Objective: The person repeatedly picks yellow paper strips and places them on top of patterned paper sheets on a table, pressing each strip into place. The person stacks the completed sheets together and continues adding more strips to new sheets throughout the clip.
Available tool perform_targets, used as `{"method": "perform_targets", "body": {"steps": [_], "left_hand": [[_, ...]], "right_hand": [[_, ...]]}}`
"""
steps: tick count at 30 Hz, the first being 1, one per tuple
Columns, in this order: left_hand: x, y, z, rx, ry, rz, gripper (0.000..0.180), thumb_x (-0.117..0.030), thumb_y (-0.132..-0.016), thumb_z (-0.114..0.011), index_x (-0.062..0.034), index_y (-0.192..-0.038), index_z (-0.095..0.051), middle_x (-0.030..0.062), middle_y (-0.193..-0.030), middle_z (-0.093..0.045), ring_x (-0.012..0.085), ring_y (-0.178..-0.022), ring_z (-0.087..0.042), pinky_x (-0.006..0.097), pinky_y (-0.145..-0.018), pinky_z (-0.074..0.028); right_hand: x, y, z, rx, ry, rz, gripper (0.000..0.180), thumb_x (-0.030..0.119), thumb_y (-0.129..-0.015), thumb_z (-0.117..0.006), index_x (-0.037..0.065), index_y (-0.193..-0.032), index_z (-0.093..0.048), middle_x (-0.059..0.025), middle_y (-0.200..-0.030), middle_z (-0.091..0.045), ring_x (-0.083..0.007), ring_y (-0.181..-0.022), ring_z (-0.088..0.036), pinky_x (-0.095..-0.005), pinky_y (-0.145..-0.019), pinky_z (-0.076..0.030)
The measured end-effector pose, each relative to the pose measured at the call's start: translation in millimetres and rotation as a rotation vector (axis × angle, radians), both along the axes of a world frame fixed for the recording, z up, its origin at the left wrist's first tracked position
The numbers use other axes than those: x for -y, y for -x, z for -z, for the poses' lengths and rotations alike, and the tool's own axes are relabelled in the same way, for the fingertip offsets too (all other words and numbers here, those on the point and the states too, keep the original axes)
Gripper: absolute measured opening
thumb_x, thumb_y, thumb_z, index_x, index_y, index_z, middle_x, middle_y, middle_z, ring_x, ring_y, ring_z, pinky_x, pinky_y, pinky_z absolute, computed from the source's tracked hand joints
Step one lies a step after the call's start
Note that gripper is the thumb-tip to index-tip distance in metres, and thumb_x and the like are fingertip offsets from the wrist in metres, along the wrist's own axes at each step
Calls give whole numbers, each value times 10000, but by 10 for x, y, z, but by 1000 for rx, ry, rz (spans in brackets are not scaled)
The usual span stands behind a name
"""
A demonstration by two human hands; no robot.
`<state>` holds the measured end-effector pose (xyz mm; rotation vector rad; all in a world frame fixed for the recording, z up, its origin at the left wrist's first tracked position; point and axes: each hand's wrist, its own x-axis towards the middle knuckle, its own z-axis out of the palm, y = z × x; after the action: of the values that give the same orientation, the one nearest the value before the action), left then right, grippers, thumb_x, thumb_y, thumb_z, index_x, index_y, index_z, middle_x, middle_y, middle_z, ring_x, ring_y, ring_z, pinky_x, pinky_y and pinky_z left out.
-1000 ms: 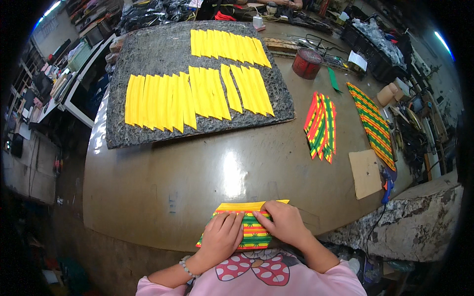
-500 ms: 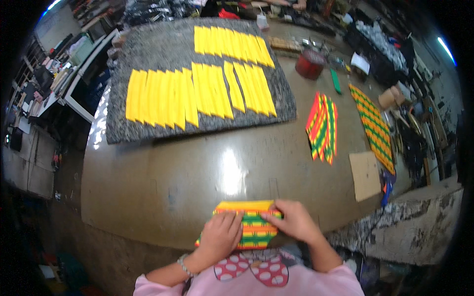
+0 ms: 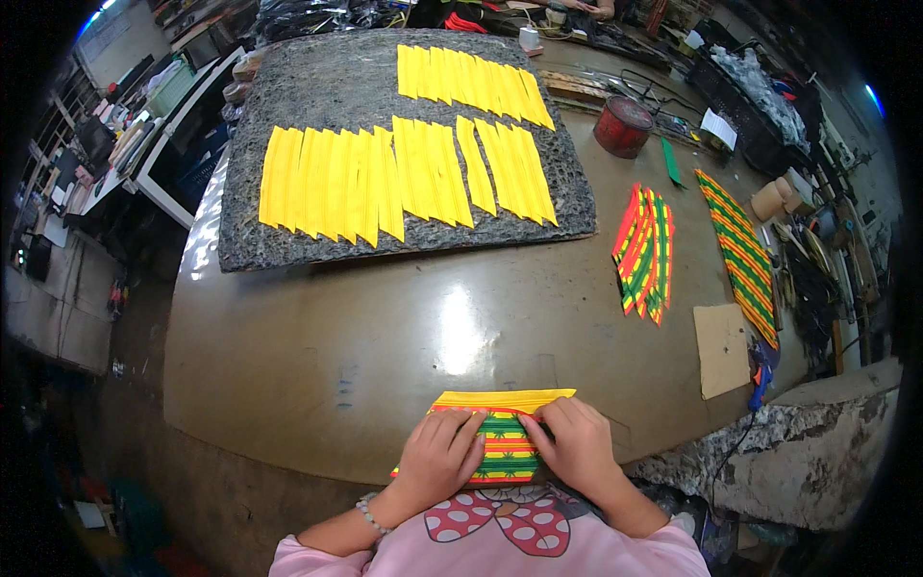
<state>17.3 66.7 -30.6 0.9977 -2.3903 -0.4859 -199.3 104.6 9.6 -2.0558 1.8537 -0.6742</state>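
Observation:
At the table's near edge lies a striped piece of fabric [image 3: 507, 448] in green, yellow, red and orange, with dark green leaf-like marks. A plain yellow strip [image 3: 502, 396] runs along its far edge. My left hand [image 3: 439, 448] is closed on the left part of the fabric, thumb and fingertips by the seam between the two. My right hand [image 3: 579, 435] is closed at the right end, its thumb on the striped fabric and its curled fingers over the yellow strip. The fabric under both hands is hidden.
A dark grey board [image 3: 317, 72] bears rows of yellow strips [image 3: 332, 183]. To the right lie patterned strips [image 3: 646, 252], a larger patterned piece [image 3: 738, 255], a red tin [image 3: 623, 127], a green piece [image 3: 670, 161], cardboard [image 3: 721, 351] and a blue-handled tool [image 3: 760, 377].
My right hand has shifted slightly and its fingers now curl over the yellow strip's right end. More of that strip shows to the right. The left hand stays on the fabric.

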Motion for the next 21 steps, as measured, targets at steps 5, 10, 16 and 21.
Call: {"method": "perform_targets", "body": {"steps": [5,10,16,21], "left_hand": [[1,-1,-4,-48,-7,-21,364,-140,-872,-699,-12,-1208,-649,113,-1057,-629,272,-983,-627,394,-875,-520],[-1,-6,-10,-62,-26,-44,354,-133,-874,-699,-23,-1207,-656,115,-1070,-627,277,-987,-628,392,-874,-522],[17,-18,-25,-123,-61,-43,346,-126,-871,-703,-41,-1204,-668,123,-1070,-625,288,-986,-631,399,-866,-529],[19,-28,-43,-133,-77,-50,323,-111,-865,-707,-41,-1179,-679,118,-1068,-627,293,-967,-633,399,-849,-534]], "right_hand": [[15,-6,79,251,60,36,165,118,-873,-750,4,-892,-632,-159,-875,-662,-354,-782,-667,-419,-697,-544],[37,19,169,308,32,75,161,110,-875,-751,3,-903,-634,-165,-875,-664,-359,-787,-676,-408,-705,-549],[29,32,171,315,20,83,176,121,-874,-756,1,-912,-634,-168,-873,-665,-360,-785,-678,-409,-699,-549],[39,32,159,325,4,88,182,125,-875,-757,-1,-908,-631,-172,-883,-669,-362,-788,-681,-407,-702,-550]]}}
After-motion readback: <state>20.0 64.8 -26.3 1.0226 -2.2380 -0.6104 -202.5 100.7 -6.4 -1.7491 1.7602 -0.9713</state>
